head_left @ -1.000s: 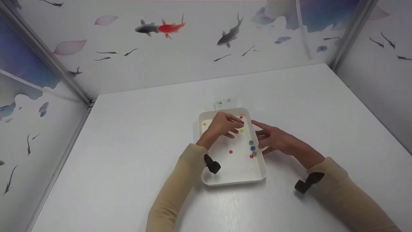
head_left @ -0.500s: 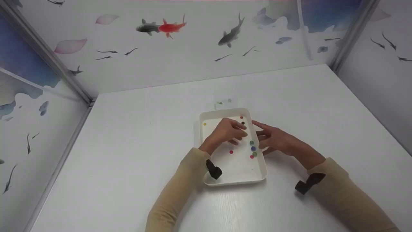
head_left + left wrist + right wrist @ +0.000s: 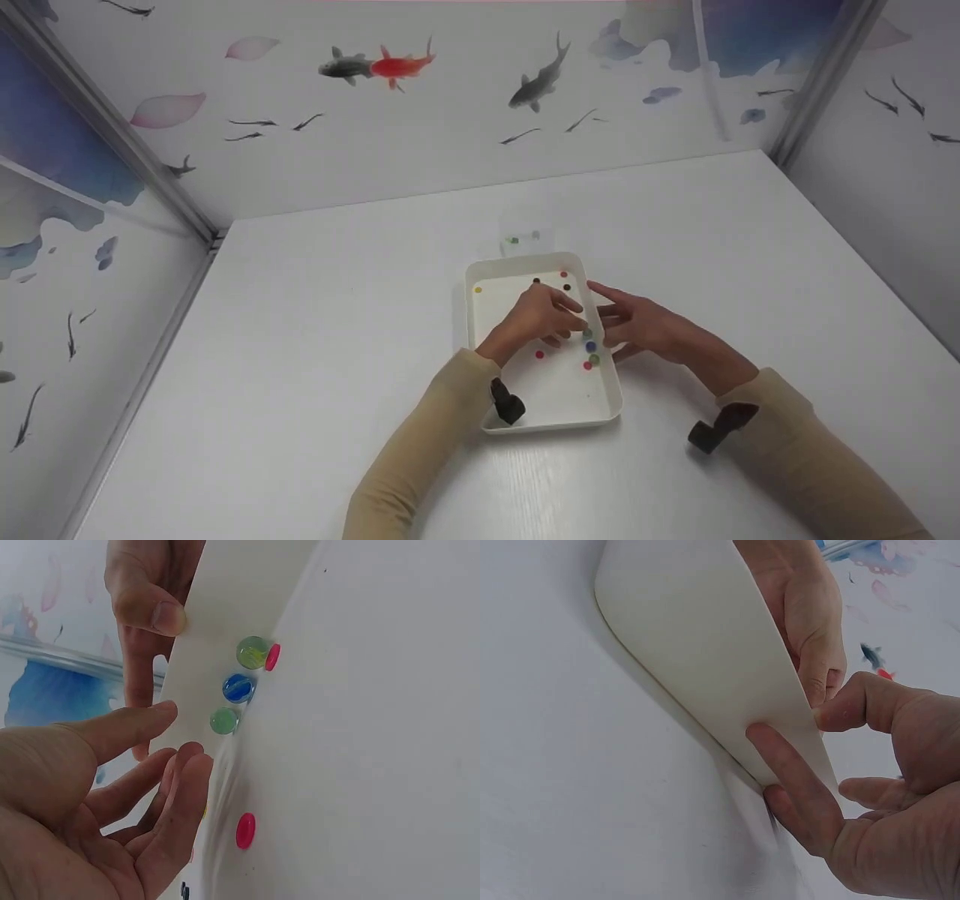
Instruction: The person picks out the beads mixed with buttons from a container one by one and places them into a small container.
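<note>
A white rectangular tray (image 3: 553, 397) holds marbles and small coloured button-like discs. My left hand (image 3: 541, 311) is over its right half, thumb and fingers parted with nothing between them. In the left wrist view the fingertips are close to a green marble (image 3: 223, 721). A blue marble (image 3: 238, 688), a yellow-green marble (image 3: 253, 652) and a red disc (image 3: 273, 657) line the tray wall beyond. My right hand (image 3: 649, 326) pinches the tray's right wall, thumb at the rim, fingers against the outside.
A yellow disc (image 3: 478, 290), a dark disc (image 3: 567, 287) and other discs lie in the tray. Behind it stands a clear container (image 3: 526, 241) with a few greenish pieces. Printed panels wall the white table (image 3: 337, 337) at the back and sides.
My left hand has moved from the tray's far end toward the near right, by the marbles. The dark disc formerly at its fingertips lies on the tray. My right hand stays put.
</note>
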A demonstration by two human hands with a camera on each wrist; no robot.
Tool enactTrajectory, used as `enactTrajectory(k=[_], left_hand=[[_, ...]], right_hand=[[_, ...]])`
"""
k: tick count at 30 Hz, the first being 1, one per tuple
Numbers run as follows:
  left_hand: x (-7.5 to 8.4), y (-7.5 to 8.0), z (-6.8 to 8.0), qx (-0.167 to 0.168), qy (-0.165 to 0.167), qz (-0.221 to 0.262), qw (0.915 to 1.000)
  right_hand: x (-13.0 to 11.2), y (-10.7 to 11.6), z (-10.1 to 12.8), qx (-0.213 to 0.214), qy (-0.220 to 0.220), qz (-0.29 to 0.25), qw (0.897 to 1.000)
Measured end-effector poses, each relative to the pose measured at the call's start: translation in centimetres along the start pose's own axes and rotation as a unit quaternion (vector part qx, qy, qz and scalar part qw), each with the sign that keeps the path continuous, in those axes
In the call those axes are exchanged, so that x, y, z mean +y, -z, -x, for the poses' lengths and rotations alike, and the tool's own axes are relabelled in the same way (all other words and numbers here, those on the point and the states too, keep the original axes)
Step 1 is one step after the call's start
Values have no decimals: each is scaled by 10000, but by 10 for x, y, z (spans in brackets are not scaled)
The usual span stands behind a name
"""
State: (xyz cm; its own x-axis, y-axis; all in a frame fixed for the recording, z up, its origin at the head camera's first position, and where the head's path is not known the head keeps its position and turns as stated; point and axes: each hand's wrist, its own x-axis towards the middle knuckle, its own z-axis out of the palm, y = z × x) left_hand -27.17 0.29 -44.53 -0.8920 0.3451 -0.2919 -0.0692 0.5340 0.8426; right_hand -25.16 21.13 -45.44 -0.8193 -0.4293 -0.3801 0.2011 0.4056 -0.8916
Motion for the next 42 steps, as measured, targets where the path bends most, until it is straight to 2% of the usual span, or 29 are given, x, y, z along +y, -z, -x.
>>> enactTrajectory(k=[8, 19, 31, 37, 42], left_hand=[[1, -4, -1, -122, 7, -84, 9999], [1, -9, -4, -276, -29, -120, 9995], [0, -11, -5, -156, -162, -343, 9992], [0, -11, -4, -185, -285, -136, 9993], [0, -11, -4, -227, -230, -98, 9994]], right_hand=[[1, -1, 1, -91, 149, -66, 9998], [-2, -2, 1, -9, 93, 116, 9999], [-1, -2, 1, 19, 54, 140, 9999], [-1, -1, 2, -71, 81, -107, 9999], [-2, 0, 3, -82, 46, -118, 9999]])
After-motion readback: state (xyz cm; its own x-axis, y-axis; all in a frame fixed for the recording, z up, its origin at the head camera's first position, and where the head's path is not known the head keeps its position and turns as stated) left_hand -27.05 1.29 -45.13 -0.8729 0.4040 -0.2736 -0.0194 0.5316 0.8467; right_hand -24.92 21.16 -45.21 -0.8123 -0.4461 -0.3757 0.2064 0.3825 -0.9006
